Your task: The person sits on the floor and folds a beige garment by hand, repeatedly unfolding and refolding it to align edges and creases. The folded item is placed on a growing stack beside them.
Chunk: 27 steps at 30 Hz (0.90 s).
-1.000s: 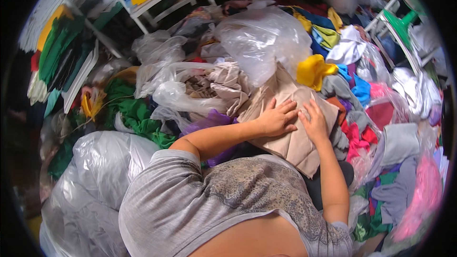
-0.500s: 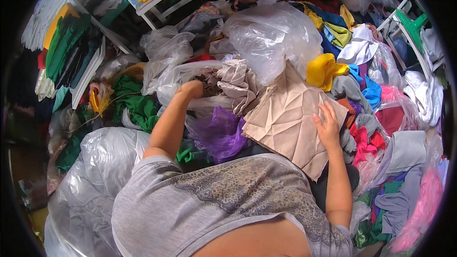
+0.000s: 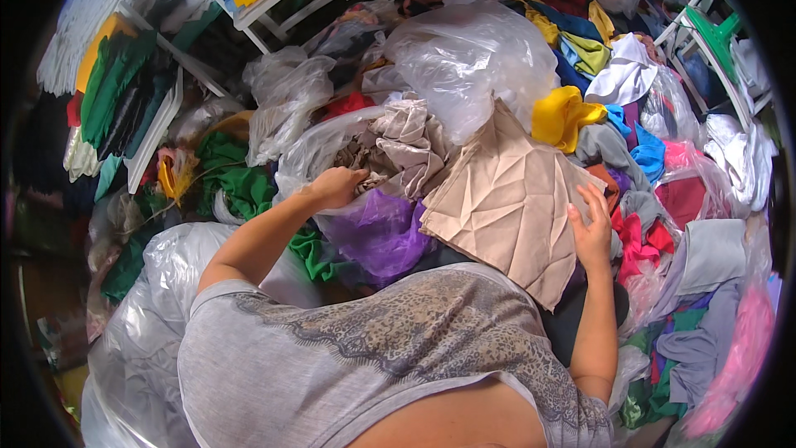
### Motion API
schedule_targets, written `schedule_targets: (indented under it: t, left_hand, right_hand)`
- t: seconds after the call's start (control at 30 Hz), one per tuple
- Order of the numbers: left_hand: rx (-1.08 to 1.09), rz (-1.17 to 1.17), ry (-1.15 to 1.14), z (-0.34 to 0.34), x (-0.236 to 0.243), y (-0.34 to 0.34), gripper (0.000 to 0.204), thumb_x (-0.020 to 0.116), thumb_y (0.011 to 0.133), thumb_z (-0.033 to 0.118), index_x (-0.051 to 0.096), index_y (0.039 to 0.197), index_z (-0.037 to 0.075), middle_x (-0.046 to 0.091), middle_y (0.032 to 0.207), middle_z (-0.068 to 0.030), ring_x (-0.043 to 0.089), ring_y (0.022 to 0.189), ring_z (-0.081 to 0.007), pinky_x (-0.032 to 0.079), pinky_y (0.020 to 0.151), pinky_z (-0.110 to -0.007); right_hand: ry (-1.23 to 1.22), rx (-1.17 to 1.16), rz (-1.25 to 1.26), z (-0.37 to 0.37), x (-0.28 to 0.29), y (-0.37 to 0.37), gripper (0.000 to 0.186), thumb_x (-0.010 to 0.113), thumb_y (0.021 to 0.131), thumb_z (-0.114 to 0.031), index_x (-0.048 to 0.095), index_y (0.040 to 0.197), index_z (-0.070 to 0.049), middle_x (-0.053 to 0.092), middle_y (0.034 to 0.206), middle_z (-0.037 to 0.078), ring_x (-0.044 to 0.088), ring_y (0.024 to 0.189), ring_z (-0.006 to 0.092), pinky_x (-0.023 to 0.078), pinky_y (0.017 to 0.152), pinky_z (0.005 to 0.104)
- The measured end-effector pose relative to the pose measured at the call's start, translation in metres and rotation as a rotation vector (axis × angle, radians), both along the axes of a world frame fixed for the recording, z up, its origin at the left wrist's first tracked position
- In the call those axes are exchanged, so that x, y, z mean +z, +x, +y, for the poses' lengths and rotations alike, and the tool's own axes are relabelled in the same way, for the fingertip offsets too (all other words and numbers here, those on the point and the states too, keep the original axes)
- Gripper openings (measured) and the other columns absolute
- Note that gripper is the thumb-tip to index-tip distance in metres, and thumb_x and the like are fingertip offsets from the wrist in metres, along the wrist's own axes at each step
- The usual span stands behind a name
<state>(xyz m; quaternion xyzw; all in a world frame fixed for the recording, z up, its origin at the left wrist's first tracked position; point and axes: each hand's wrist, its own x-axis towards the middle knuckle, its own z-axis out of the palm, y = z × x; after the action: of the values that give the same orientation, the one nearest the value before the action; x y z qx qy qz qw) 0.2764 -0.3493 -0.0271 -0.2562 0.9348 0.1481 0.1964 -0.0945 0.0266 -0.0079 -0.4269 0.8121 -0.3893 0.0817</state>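
Note:
A stack of creased beige cloth pieces (image 3: pixel 506 203) lies across my lap, slightly fanned at its left edge. My right hand (image 3: pixel 591 222) rests at the stack's right edge with its fingers apart, gripping nothing. To the left, my left hand (image 3: pixel 338 187) is at the near side of a clear plastic bag (image 3: pixel 303 158). Its fingers are closed at a crumpled brown cloth (image 3: pixel 371 164) in the bag's mouth; the fingertips are partly hidden. Crumpled beige cloth (image 3: pixel 412 137) bulges beside it. Purple sheer material (image 3: pixel 377 232) lies just below that hand.
A large clear plastic bag (image 3: pixel 477 58) sits beyond the stack. A yellow cloth (image 3: pixel 565 119) and a folded grey cloth (image 3: pixel 713 255) lie to the right. Green cloth (image 3: pixel 236 174) and a big filled plastic bag (image 3: pixel 166 307) are at left. White racks (image 3: pixel 153 137) stand farther back.
My left hand has drawn back toward me from deeper in the bag, uncovering more of the brown cloth. My right hand has slid slightly right, to the edge of the stack.

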Motion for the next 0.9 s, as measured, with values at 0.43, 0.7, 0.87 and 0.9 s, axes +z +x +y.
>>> schedule_targets:
  t: [0.43, 0.7, 0.87, 0.9]
  left_hand:
    - [0.597, 1.018, 0.279, -0.01, 0.106, 0.033, 0.042, 0.074, 0.071, -0.009, 0.066, 0.111, 0.001, 0.071, 0.102, -0.002, 0.064, 0.094, -0.0108, 0.051, 0.085, -0.027]
    - [0.492, 1.558, 0.49, -0.015, 0.21, 0.019, 0.042, 0.063, 0.076, -0.006, 0.063, 0.117, -0.003, 0.07, 0.109, -0.0099, 0.068, 0.097, -0.021, 0.055, 0.086, -0.034]
    - [0.513, 1.496, 0.916, 0.007, 0.241, -0.034, 0.044, 0.062, 0.074, -0.006, 0.063, 0.118, -0.002, 0.071, 0.105, -0.0104, 0.07, 0.088, -0.0207, 0.058, 0.079, -0.034]
    - [0.494, 1.487, 0.947, 0.014, 0.244, -0.047, 0.045, 0.062, 0.074, -0.006, 0.063, 0.118, -0.002, 0.071, 0.105, -0.0104, 0.07, 0.087, -0.0202, 0.058, 0.079, -0.034]
  right_hand:
    - [-0.048, -0.063, -0.089, 0.007, 0.021, -0.012, 0.039, 0.063, 0.097, -0.021, 0.059, 0.129, 0.0, 0.056, 0.136, 0.012, 0.06, 0.112, 0.0221, 0.052, 0.089, 0.0319]
    - [-0.13, -0.021, -0.183, -0.018, 0.036, 0.004, 0.035, 0.067, 0.093, -0.016, 0.062, 0.126, -0.005, 0.059, 0.132, 0.01, 0.062, 0.104, 0.0192, 0.054, 0.085, 0.0311]
    - [-0.234, 0.105, -0.265, -0.031, 0.053, 0.028, 0.037, 0.071, 0.088, -0.009, 0.064, 0.124, -0.005, 0.063, 0.129, 0.009, 0.066, 0.1, 0.0177, 0.053, 0.084, 0.0281]
    - [-0.238, 0.12, -0.31, -0.034, 0.056, 0.033, 0.039, 0.072, 0.088, -0.009, 0.063, 0.126, -0.006, 0.063, 0.127, 0.009, 0.065, 0.101, 0.0178, 0.053, 0.084, 0.0288]
